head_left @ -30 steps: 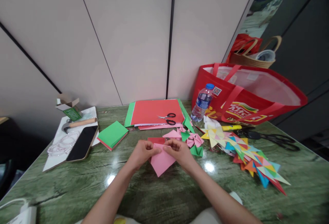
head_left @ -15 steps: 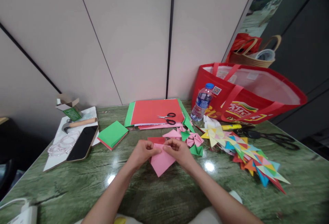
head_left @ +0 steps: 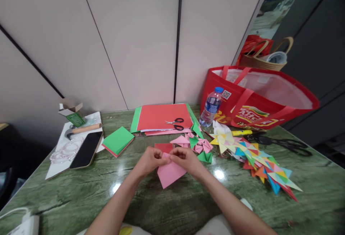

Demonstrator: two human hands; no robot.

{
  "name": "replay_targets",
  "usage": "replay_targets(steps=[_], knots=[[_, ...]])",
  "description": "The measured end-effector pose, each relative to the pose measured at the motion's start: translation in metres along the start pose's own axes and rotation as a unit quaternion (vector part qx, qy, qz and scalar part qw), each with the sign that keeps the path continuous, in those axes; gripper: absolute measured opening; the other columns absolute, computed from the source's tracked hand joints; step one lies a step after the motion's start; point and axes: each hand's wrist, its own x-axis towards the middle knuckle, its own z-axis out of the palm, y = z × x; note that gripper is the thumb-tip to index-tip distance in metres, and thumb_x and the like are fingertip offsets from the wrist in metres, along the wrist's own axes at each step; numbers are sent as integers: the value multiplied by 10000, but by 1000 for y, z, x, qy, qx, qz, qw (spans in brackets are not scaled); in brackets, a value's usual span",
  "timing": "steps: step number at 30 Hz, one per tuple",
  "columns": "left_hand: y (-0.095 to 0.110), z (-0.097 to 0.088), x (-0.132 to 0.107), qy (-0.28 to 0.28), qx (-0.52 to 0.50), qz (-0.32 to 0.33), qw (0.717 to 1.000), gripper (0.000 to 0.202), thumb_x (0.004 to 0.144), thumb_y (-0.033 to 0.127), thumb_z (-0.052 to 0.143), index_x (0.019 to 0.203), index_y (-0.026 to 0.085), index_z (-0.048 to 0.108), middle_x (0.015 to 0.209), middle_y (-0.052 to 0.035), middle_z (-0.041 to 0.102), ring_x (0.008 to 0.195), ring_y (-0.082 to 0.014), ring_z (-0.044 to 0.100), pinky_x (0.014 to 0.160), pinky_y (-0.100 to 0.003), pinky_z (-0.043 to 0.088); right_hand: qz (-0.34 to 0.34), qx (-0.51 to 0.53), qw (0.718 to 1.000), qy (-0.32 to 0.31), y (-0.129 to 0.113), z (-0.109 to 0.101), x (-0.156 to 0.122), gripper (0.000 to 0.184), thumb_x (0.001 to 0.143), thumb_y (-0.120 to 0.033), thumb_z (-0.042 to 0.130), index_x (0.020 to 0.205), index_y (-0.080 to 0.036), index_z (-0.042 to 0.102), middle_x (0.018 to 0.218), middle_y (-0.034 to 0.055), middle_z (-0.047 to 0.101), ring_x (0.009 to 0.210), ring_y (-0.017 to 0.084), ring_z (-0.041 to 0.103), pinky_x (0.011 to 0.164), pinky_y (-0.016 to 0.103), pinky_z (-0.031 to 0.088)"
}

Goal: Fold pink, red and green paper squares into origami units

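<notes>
A pink paper square (head_left: 169, 174) lies on the green marble table (head_left: 81, 191) in front of me, one corner pointing toward me. My left hand (head_left: 149, 160) pinches its upper left edge with curled fingers. My right hand (head_left: 185, 158) pinches the upper right edge, thumb and fingers closed on the paper. Both hands meet at the top of the sheet. A red sheet (head_left: 163, 147) peeks out just behind them.
Small pink and green folded pieces (head_left: 201, 145) lie right of my hands, then a row of multicoloured paper stars (head_left: 258, 161). Behind: red and green sheets with scissors (head_left: 175, 123), a green paper stack (head_left: 118, 140), a water bottle (head_left: 211, 107), a red bag (head_left: 258, 98), a phone (head_left: 86, 150), black scissors (head_left: 285, 144).
My hands have drawn slightly closer together at the top of the pink paper, and the sheet has shifted a little. Nothing else on the table has moved.
</notes>
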Motion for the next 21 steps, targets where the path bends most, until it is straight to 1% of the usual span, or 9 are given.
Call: replay_targets(steps=[5,8,12,17,19,21], knots=[[3,4,-3,-18,63,28,997,261,605,257,557,430,148,397,445,61,314,447,-59,248,411,-195,167,-15,-16,999,-32,-1,2,-1,193,690,-332,605,697,-139,611,640,1,576,560,97,487,519,208,358],[2,7,-4,-14,101,38,994,230,584,211,530,414,148,387,448,61,270,454,-61,235,410,-194,151,-15,-12,999,-38,-1,4,-2,188,659,-331,630,669,-147,592,616,-12,565,539,93,477,503,205,352],[1,11,-6,-12,132,44,990,255,591,214,521,412,154,350,466,56,236,463,-64,222,409,-196,133,2,5,999,-32,-5,7,-4,185,650,-318,621,607,-147,566,545,-29,523,492,82,439,473,200,321],[0,16,-7,-25,129,50,990,275,620,263,544,441,154,365,483,58,241,471,-66,220,414,-196,134,51,83,995,-8,-10,10,-5,179,591,-300,648,547,-145,569,541,-20,541,511,92,449,503,209,329],[1,16,-5,-20,118,53,991,282,637,271,537,448,153,364,490,59,248,477,-66,223,420,-193,144,51,92,994,6,-10,10,-4,187,592,-314,650,553,-148,573,554,-16,550,522,98,454,513,216,330],[2,15,-3,-21,105,63,992,270,662,278,524,470,150,382,501,59,267,488,-69,236,432,-191,166,37,86,995,21,-9,9,-3,193,606,-326,648,568,-152,572,565,-15,549,531,102,453,523,222,326]])
